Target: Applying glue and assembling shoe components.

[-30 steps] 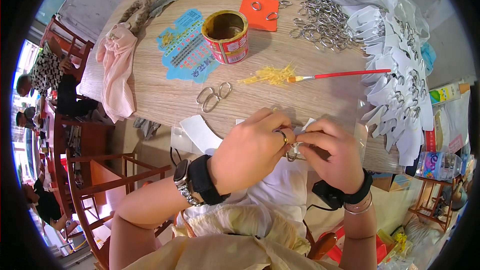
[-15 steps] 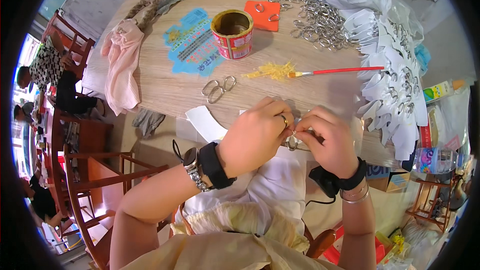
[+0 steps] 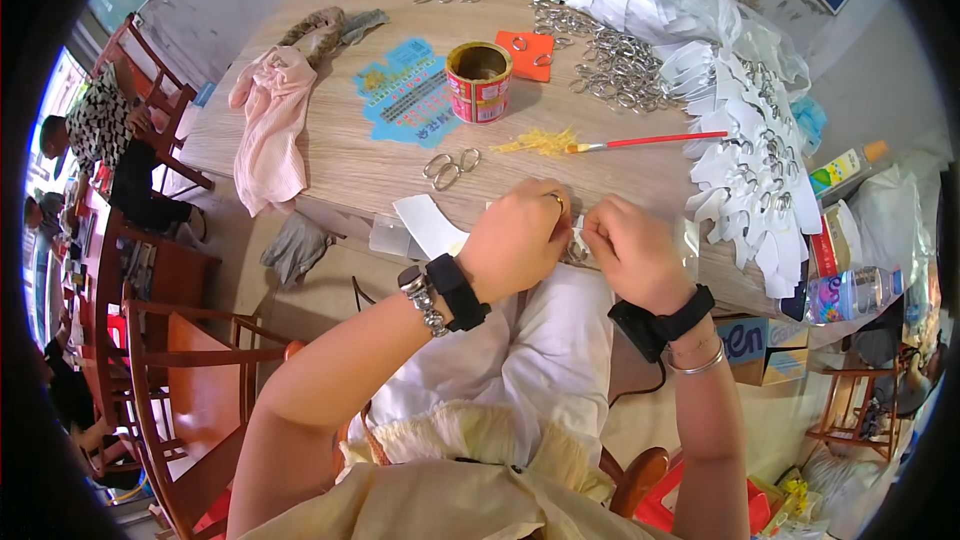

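Observation:
At the table's near edge, my left hand [image 3: 515,240] and my right hand [image 3: 640,252] work close together with curled fingers. Between the fingertips a metal ring [image 3: 576,250] shows with a bit of white strip [image 3: 578,224] at it. Both hands pinch at this strip; most of it is hidden by the fingers. Left of my left hand lies a curved white piece [image 3: 428,224], partly over the table edge. Several loose metal rings [image 3: 445,178] rest just beyond it. Farther off, a red-handled brush [image 3: 650,141] lies with its bristles at a yellow glue smear [image 3: 538,141].
A red tin [image 3: 480,85] stands mid-table beside a blue printed sheet [image 3: 405,95] and an orange card [image 3: 530,55]. Heaped metal rings [image 3: 620,70] and white strips with rings [image 3: 755,170] fill the right. A pink cloth [image 3: 270,130] hangs over the left edge. Other people sit far left.
My hands have drawn slightly apart, showing more of the gap between the fingertips. The view has shifted, so the table's things appear moved a little.

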### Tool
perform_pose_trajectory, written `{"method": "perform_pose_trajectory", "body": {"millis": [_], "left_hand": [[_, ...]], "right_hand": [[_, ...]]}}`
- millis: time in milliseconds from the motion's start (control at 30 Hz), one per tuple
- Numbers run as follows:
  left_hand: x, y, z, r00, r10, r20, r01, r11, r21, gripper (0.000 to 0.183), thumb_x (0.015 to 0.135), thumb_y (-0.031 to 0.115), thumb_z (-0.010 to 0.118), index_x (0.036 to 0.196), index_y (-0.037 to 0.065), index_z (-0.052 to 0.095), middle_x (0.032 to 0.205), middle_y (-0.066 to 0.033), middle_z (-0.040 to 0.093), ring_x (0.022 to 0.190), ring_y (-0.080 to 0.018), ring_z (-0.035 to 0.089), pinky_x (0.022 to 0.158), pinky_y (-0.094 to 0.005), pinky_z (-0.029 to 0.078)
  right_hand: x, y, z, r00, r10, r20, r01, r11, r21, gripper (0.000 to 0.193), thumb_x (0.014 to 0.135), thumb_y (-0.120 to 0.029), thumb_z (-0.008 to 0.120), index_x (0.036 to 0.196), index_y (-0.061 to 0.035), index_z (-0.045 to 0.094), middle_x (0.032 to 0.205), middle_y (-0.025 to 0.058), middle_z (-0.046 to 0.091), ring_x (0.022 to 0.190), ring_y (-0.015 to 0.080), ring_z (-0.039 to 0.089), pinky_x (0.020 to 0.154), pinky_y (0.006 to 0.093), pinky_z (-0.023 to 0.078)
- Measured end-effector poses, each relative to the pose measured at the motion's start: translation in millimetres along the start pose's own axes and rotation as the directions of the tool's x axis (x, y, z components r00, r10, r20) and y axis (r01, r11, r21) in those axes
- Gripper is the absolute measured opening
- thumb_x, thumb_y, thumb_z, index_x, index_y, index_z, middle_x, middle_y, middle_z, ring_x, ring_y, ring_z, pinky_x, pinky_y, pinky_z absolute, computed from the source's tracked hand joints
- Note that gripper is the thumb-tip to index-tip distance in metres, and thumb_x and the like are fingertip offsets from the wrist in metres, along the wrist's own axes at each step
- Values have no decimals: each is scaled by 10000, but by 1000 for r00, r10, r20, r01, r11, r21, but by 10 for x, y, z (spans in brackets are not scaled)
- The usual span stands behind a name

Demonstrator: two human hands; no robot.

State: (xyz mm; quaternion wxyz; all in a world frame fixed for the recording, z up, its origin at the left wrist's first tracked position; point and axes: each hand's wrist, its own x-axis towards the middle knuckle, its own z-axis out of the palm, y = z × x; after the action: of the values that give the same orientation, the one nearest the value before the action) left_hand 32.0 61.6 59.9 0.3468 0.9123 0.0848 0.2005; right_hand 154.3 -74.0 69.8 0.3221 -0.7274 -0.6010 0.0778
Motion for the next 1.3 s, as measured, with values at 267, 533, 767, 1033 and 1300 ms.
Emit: {"method": "perform_pose_trajectory", "body": {"millis": [267,533,767,1033,1300], "left_hand": [[14,-50,76,995,-70,-70,66,996,-58,132,661,50,645,725,-7,544,800,-153,562,778,-327,559,688,-392,457],[109,-14,64,984,-171,-54,173,984,30,145,623,80,679,679,-2,574,814,-159,580,850,-333,551,743,-397,459],[236,5,-55,949,-279,146,250,950,189,165,600,168,700,690,41,644,845,-153,614,874,-332,536,801,-376,444],[231,31,-3,924,-375,68,348,903,253,150,606,220,687,716,118,678,944,-120,599,1003,-323,473,884,-390,387],[186,38,58,927,-370,-61,372,891,260,153,615,214,683,756,159,707,992,-90,583,1027,-319,460,896,-401,363]], "right_hand": [[31,-22,59,999,-35,-39,30,991,-130,88,806,-80,553,801,-7,504,769,174,560,699,380,566,620,454,457],[116,-29,-30,985,167,45,-167,986,1,126,737,-96,619,697,3,552,636,173,590,641,372,584,579,429,459],[219,41,-82,965,215,149,-216,976,-10,150,711,-131,652,699,11,608,685,194,615,679,361,605,632,417,474],[307,-22,-129,907,359,221,-347,933,-95,173,693,-162,672,713,5,631,749,202,636,754,353,620,701,407,484],[384,-75,-165,856,443,265,-418,896,-148,242,676,-164,718,832,-11,614,780,172,640,778,333,619,712,399,479]]}}
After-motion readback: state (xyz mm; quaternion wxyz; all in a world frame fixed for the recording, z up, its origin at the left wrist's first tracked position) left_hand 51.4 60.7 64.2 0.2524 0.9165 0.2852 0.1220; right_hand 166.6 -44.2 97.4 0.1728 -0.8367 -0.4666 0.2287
